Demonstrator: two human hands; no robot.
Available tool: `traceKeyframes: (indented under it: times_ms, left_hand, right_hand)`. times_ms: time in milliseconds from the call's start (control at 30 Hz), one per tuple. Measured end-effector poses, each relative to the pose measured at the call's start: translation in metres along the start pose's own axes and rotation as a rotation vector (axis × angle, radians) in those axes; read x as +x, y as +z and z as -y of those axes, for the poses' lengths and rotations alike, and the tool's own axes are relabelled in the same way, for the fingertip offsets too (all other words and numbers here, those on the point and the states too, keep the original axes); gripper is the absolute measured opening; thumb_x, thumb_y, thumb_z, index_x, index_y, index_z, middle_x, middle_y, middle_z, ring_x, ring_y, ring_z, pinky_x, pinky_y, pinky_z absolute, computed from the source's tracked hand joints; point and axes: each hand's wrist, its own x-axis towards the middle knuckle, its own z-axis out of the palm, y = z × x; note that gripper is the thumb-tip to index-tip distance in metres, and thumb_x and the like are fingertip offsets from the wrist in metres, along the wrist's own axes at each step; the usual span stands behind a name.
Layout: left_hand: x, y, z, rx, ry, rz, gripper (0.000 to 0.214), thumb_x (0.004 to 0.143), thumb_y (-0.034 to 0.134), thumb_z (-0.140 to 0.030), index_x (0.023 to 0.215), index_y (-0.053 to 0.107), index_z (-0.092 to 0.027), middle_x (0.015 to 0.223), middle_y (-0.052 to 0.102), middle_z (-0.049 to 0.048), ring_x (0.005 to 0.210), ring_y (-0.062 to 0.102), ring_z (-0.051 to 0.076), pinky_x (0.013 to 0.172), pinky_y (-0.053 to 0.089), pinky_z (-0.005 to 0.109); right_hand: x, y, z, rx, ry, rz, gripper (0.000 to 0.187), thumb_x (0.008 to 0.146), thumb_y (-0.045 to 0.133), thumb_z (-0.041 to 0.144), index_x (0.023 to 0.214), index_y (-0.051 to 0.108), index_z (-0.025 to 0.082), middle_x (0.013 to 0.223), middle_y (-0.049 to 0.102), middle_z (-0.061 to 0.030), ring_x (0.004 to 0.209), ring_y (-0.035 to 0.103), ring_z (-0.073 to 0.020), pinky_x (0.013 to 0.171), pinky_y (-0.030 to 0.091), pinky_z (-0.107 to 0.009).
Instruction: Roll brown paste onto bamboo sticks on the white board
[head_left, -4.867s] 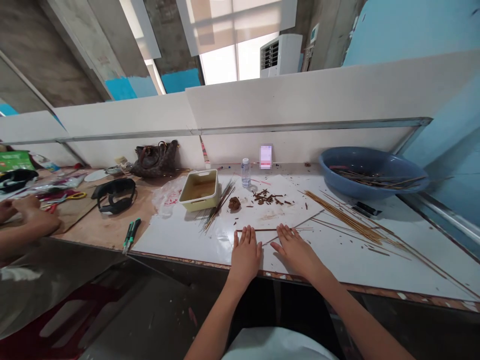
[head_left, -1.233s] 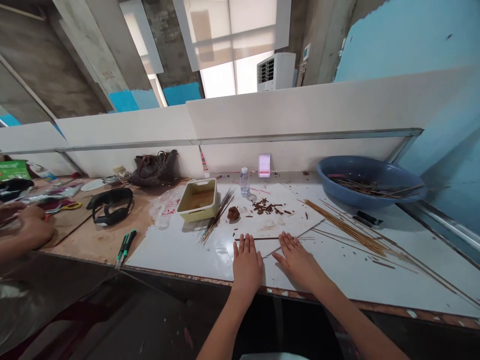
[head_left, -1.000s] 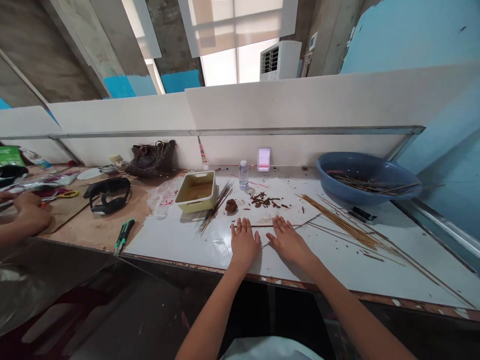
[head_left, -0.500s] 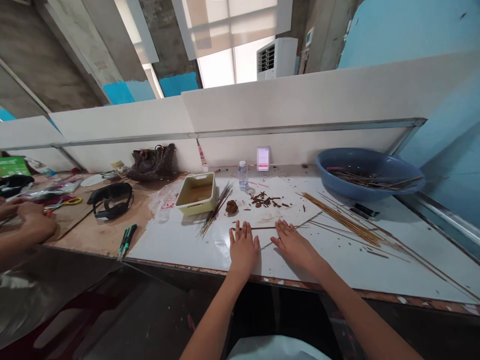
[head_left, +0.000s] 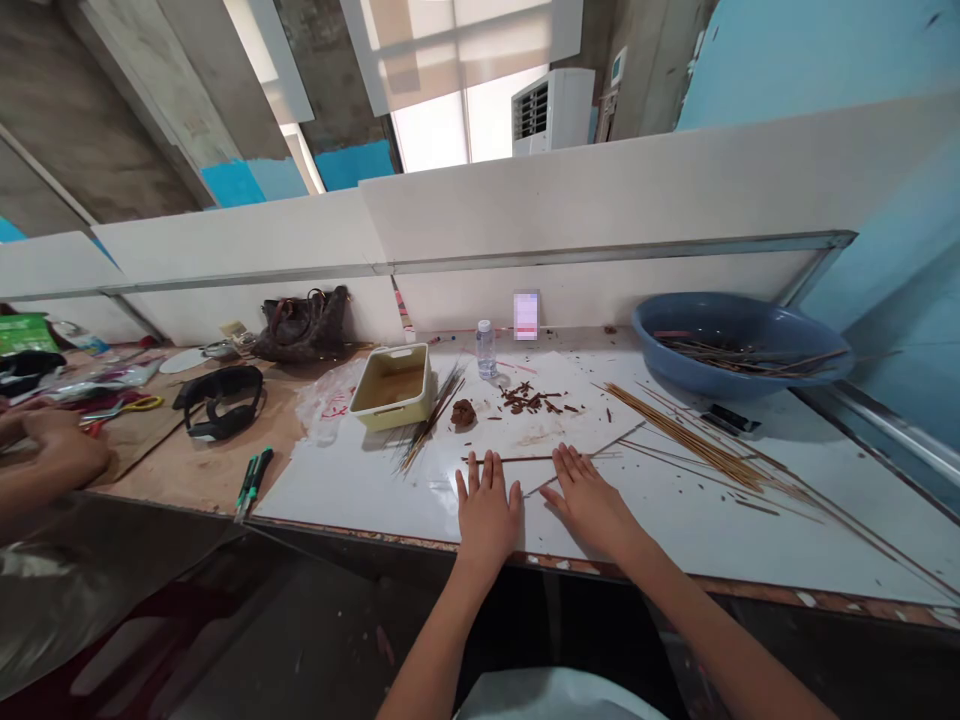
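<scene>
My left hand [head_left: 487, 505] and my right hand [head_left: 592, 497] lie flat on the white tabletop [head_left: 360, 480], fingers stretched out and held together. Under the fingertips of both hands runs a thin stick coated in brown paste [head_left: 525, 459], lying crosswise. Beyond it sit a lump of brown paste [head_left: 463, 412] and scattered brown crumbs [head_left: 534, 399]. A bundle of bare bamboo sticks [head_left: 686, 437] fans out to my right. Dark coated sticks [head_left: 431, 418] lie beside a cream tray [head_left: 393, 385].
A blue basin [head_left: 739, 343] holding sticks stands at the back right. A small bottle [head_left: 486, 349] and a phone [head_left: 526, 315] stand by the white partition. Left are a black headset [head_left: 221, 400], green-handled tools [head_left: 253, 478], a handbag [head_left: 304, 323] and another person's hand [head_left: 52, 455].
Both hands slid forward over the stick about a second ago, then back toward me. The stick rolled slightly under the fingers. The camera view shifted a little.
</scene>
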Motion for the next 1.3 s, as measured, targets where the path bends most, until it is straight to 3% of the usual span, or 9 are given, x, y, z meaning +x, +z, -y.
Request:
traceKeyframes:
  times_ms: [100,300,367,533,667,767,1000,1200,1300]
  left_hand:
    - [-0.001,0.004,0.003,-0.003,0.003,0.005,0.065,0.116,0.032,-0.045,0.174,0.044,-0.019,0.181,0.04,0.0073,0.174,0.02,0.039,0.14,0.025,0.066]
    - [0.038,-0.008,-0.003,-0.015,-0.026,0.047,0.066,0.116,0.035,-0.044,0.173,0.045,-0.013,0.18,0.041,0.0112,0.174,0.021,0.039,0.141,0.02,0.064]
    - [0.031,-0.008,-0.001,-0.009,-0.018,0.052,0.065,0.116,0.034,-0.044,0.173,0.046,-0.014,0.179,0.043,0.0108,0.174,0.022,0.038,0.141,0.021,0.063]
    - [0.0,-0.004,0.006,0.025,0.008,0.043,0.064,0.116,0.033,-0.044,0.175,0.042,-0.02,0.181,0.041,0.0061,0.173,0.025,0.037,0.14,0.026,0.063]
    - [0.017,-0.013,0.0,0.008,-0.026,0.102,0.066,0.115,0.035,-0.044,0.175,0.042,-0.017,0.181,0.04,0.0082,0.174,0.022,0.037,0.141,0.022,0.063]
    - [0.027,-0.02,-0.004,0.001,-0.034,0.109,0.067,0.115,0.035,-0.042,0.175,0.04,-0.012,0.182,0.037,0.0101,0.175,0.017,0.038,0.142,0.017,0.063]
    - [-0.017,-0.014,0.002,-0.005,-0.018,0.06,0.064,0.116,0.034,-0.042,0.175,0.042,-0.02,0.182,0.037,0.0051,0.175,0.015,0.038,0.141,0.021,0.065]
    - [0.021,-0.022,0.002,-0.024,-0.048,0.105,0.064,0.115,0.039,-0.042,0.174,0.044,-0.017,0.18,0.04,0.009,0.174,0.018,0.04,0.141,0.018,0.069]
    - [0.016,-0.023,0.004,-0.023,-0.039,0.101,0.065,0.116,0.037,-0.041,0.174,0.043,-0.015,0.18,0.04,0.0085,0.174,0.017,0.04,0.141,0.016,0.068]
  right_hand:
    - [0.0,0.002,-0.004,0.008,-0.011,0.035,0.09,0.115,0.019,0.067,0.175,0.035,0.001,0.182,0.03,-0.0244,0.172,0.028,-0.0345,0.14,0.025,-0.054]
    - [0.034,-0.02,-0.001,-0.01,0.018,0.043,0.084,0.116,0.024,0.058,0.173,0.036,-0.003,0.179,0.033,-0.0273,0.171,0.029,-0.0347,0.141,0.021,-0.054]
    - [0.025,-0.014,-0.003,-0.021,-0.002,0.018,0.084,0.116,0.024,0.058,0.173,0.036,-0.003,0.18,0.033,-0.0269,0.171,0.029,-0.0347,0.141,0.023,-0.054]
    - [-0.004,0.005,-0.015,-0.02,-0.068,0.001,0.078,0.116,0.027,0.058,0.176,0.037,0.009,0.18,0.037,-0.0232,0.168,0.036,-0.0362,0.137,0.03,-0.061]
    - [0.017,-0.007,-0.014,-0.068,-0.052,0.041,0.081,0.116,0.023,0.061,0.173,0.042,0.006,0.176,0.043,-0.0262,0.167,0.039,-0.0357,0.138,0.029,-0.058]
    - [0.027,-0.013,-0.009,-0.069,-0.004,0.029,0.084,0.116,0.021,0.06,0.174,0.037,0.002,0.179,0.036,-0.0268,0.17,0.032,-0.0345,0.139,0.026,-0.056]
    - [-0.013,0.004,-0.008,-0.016,-0.016,0.044,0.089,0.115,0.023,0.065,0.175,0.035,0.001,0.181,0.03,-0.0247,0.17,0.03,-0.0362,0.14,0.025,-0.056]
    - [0.02,-0.014,-0.007,-0.036,-0.001,0.05,0.082,0.116,0.025,0.058,0.176,0.035,0.003,0.181,0.032,-0.0243,0.171,0.028,-0.0348,0.14,0.025,-0.057]
    - [0.014,-0.012,-0.01,-0.054,-0.015,0.056,0.083,0.116,0.023,0.059,0.175,0.035,0.002,0.181,0.032,-0.0245,0.171,0.029,-0.0342,0.14,0.025,-0.055]
